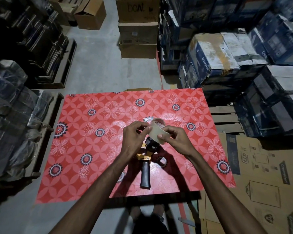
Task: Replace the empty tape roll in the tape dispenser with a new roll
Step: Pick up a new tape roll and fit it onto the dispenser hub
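Head | both hands (156,138) hold tape roll (158,132) | above dispenser (146,159)

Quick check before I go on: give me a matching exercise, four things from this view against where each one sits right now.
Things:
1. new tape roll
2. tape dispenser
3. empty core
4. stacked brown cartons

Places:
A. lying flat on the red table, handle toward the person
B. on the floor beyond the table's far edge
C. held above the table by the left hand and right hand
D. on the table just right of the dispenser

Pairs: 1-C, 2-A, 3-D, 4-B
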